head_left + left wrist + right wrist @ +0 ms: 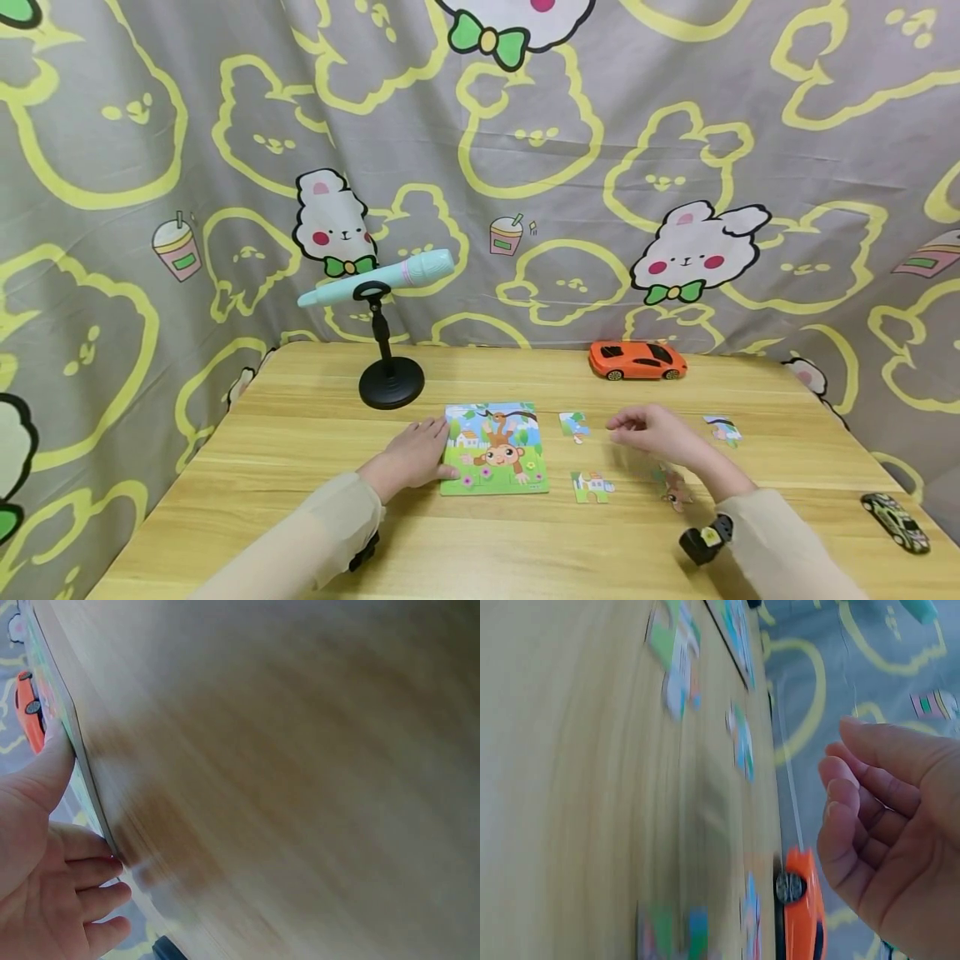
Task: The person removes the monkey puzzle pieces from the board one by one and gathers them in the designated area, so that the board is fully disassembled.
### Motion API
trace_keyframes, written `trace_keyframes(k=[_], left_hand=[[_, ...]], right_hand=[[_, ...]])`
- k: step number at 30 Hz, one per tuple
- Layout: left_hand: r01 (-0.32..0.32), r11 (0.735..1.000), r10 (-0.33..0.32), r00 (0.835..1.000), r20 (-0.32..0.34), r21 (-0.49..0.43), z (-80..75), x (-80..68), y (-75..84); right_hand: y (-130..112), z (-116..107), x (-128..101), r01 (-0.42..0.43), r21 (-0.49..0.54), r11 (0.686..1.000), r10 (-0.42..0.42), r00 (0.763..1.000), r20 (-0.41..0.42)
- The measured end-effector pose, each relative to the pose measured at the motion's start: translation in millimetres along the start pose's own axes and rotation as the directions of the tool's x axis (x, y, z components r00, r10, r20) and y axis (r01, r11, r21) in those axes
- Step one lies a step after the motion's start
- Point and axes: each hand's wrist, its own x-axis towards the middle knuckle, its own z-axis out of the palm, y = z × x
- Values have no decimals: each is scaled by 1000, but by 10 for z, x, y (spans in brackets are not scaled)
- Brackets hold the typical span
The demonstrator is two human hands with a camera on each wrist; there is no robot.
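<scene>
The square cardboard monkey puzzle board [495, 448] lies on the wooden desk [300, 467], mostly filled by the look of it. The left hand [415, 452] rests flat at its left edge, fingers straight. The right hand [651, 432] hovers loosely curled and empty, between four loose puzzle pieces [574, 426] not yet placed.

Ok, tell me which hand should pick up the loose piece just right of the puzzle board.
Right. The right hand hovers empty near that loose piece, fingers loosely curled. The left hand rests flat against the puzzle board, likely steadying it.
</scene>
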Motion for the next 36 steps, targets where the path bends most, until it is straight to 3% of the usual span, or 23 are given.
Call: trace_keyframes(k=[6,16,25,36], left_hand=[[-1,1000,1,1000,-5,-13,11,13,-1],[4,1000,-4,1000,8,-4,12,21,2],[0,1000,0,1000,0,-22,20,21,-14],[7,1000,-7,1000,12,-11,-6,8,3]], right_hand=[[-185,239,278,49,40,998,-50,999,18],[-327,569,597,163,-10,986,-162,983,85],[-383,804,691,127,-43,991,-120,984,135],[-446,860,718,153,-104,983,-130,971,199]])
